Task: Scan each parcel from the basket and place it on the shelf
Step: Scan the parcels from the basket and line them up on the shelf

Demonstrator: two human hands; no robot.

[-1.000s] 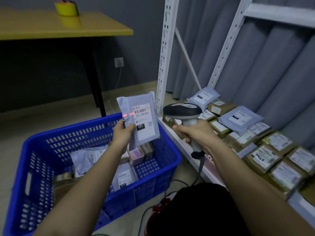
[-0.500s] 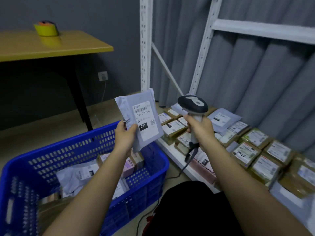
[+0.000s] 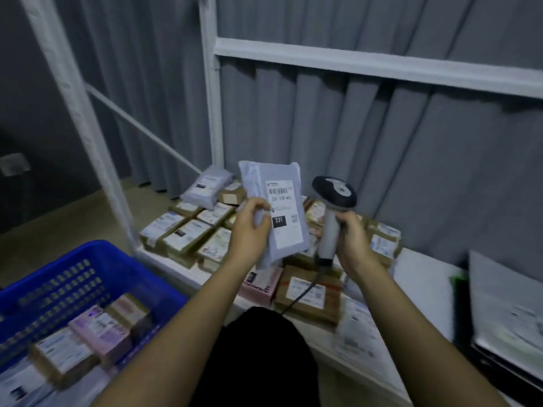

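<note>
Evidently your left hand (image 3: 249, 227) pinches the grey parcel (image 3: 279, 207) label-up over the shelf (image 3: 423, 277) for placing, while your right hand (image 3: 352, 239) grips the scanner (image 3: 333, 207) aside.

The view swings right, away from the basket (image 3: 88, 277) and toward the shelf (image 3: 417, 277), so the yellow worktop drops out of sight. The red scan line seen a second ago no longer crosses the label of the grey parcel (image 3: 279, 210). The left hand (image 3: 249, 227) now carries that parcel from above the basket to above the boxes lying on the shelf. The right hand (image 3: 352, 239) moves with it, and the scanner (image 3: 333, 201) now stands upright just beside the parcel's right edge.
</note>
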